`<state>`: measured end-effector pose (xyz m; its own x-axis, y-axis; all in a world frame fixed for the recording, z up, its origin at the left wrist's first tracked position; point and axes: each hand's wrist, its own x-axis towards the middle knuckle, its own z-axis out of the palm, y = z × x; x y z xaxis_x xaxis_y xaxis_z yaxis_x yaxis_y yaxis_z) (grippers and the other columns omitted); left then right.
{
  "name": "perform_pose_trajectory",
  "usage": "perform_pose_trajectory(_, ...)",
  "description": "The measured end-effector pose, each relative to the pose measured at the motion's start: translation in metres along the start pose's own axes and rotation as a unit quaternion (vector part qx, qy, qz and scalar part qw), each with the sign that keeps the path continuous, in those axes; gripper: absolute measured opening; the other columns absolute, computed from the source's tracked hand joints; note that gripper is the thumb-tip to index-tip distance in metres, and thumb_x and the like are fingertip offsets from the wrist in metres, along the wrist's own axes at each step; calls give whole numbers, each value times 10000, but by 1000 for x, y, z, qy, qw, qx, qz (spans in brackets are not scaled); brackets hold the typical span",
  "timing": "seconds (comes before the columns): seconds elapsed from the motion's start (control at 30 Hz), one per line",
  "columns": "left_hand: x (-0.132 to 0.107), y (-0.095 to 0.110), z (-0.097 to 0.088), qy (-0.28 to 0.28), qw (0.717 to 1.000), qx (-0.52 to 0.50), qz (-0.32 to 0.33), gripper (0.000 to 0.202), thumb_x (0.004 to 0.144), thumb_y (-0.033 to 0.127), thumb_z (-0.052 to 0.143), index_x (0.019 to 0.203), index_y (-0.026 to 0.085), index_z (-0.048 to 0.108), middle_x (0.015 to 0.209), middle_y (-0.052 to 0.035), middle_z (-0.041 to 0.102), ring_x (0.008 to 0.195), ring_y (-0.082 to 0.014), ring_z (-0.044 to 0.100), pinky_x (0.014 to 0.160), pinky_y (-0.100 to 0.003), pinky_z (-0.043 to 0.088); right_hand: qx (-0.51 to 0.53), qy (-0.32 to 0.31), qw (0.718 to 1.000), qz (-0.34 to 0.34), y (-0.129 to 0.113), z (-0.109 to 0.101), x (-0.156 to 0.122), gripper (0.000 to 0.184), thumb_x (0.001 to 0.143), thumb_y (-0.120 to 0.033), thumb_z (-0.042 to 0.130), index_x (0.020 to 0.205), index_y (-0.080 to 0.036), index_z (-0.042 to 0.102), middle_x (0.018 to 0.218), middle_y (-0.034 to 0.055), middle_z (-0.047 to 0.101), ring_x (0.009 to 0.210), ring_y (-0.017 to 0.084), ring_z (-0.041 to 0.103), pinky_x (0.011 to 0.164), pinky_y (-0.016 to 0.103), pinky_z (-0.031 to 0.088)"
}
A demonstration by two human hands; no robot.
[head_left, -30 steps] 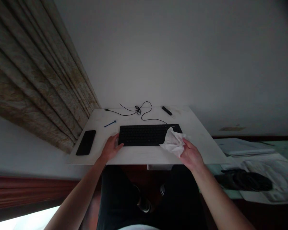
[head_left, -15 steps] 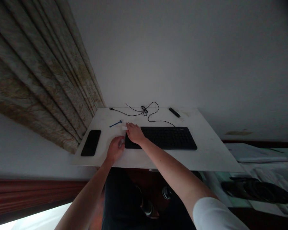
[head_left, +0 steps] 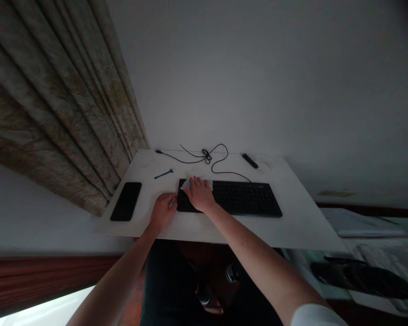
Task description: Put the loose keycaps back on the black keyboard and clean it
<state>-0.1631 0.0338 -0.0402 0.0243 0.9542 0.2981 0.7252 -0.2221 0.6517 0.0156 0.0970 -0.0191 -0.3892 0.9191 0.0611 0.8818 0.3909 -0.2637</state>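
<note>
My right hand [head_left: 200, 194] lies open and flat, fingers spread, pressing a white tissue [head_left: 200, 183] onto the left end of the black keyboard [head_left: 238, 198]. My left hand [head_left: 162, 210] is curled closed on the desk [head_left: 292, 226], just beside the keyboard's front left corner. The light is dim, so I can't be sure whether it pinches something small and pale. Behind the keyboard, a tangled black cable [head_left: 207, 156] runs across the desk, with a small black stick-shaped item [head_left: 250, 160] beyond it. A blue plastic stick [head_left: 163, 174] lies to the left, and further left a black phone [head_left: 125, 201] lies face up. A pleated curtain [head_left: 54, 113] hangs past the desk's left edge.
</note>
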Motion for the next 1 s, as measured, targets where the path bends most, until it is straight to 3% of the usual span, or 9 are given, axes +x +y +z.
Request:
perform_pose_trajectory(0.13, 1, -1, -1, -19, 1000, 11, 4, 247, 847, 157, 526, 970, 197, 737, 1023, -89, 747, 1035, -261, 667, 1016, -458, 513, 11, -30, 998, -58, -36, -2, 17, 697, 1053, -539, 196, 1486, -63, 464, 1581, 210, 397, 1486, 323, 337, 1187, 516, 246)
perform_pose_trajectory(0.23, 1, 0, -2, -24, 1000, 8, 4, 245, 841, 150, 523, 956, 199, 734, 1001, -84, 745, 1023, -254, 669, 1005, -446, 521, 15, -32, 997, -66, -42, -3, 21, 690, 1056, -534, 198, 1473, -61, 480, 1573, 203, 416, 1483, 306, 348, 1183, 485, 265)
perform_pose_trajectory(0.47, -2, 3, -2, -11, 1000, -7, -1, 299, 870, 174, 537, 1096, 213, 730, 1117, -75, 740, 1092, -247, 659, 1048, -451, 495, -4, -14, 1000, 4, 20, -12, -8, 671, 1058, -507, 231, 1500, -45, 435, 1566, 222, 418, 1487, 311, 336, 1179, 500, 259)
perform_pose_trajectory(0.53, -2, 4, -2, -9, 1000, -5, -4, 284, 881, 194, 541, 1091, 218, 732, 1109, -70, 743, 1089, -247, 660, 1050, -453, 493, -12, -9, 999, 31, 27, -13, -11, 667, 1055, -508, 242, 1496, -48, 440, 1559, 231, 425, 1484, 322, 339, 1176, 520, 255)
perform_pose_trajectory(0.63, -1, 5, -2, -6, 1000, 1, -4, 265, 882, 207, 548, 1071, 220, 734, 1094, -70, 745, 1080, -248, 663, 1045, -452, 495, -11, -5, 999, 37, 13, -12, -5, 675, 1053, -516, 240, 1487, -45, 452, 1553, 240, 429, 1472, 341, 354, 1173, 545, 249)
perform_pose_trajectory(0.83, 0, 3, -3, -17, 1000, 14, 0, 209, 834, 170, 559, 942, 213, 732, 991, -74, 751, 1020, -257, 677, 995, -435, 519, 13, -23, 998, -49, -40, -4, 20, 661, 1049, -542, 246, 1455, -89, 503, 1554, 210, 441, 1459, 321, 383, 1161, 517, 295)
perform_pose_trajectory(1.0, -1, 2, -3, -21, 1000, 7, 6, 235, 848, 175, 548, 983, 212, 737, 1033, -74, 755, 1033, -251, 675, 1009, -435, 510, 13, -11, 999, -43, -27, -7, 14, 618, 1061, -481, 265, 1458, -65, 493, 1544, 218, 454, 1456, 310, 391, 1162, 491, 311)
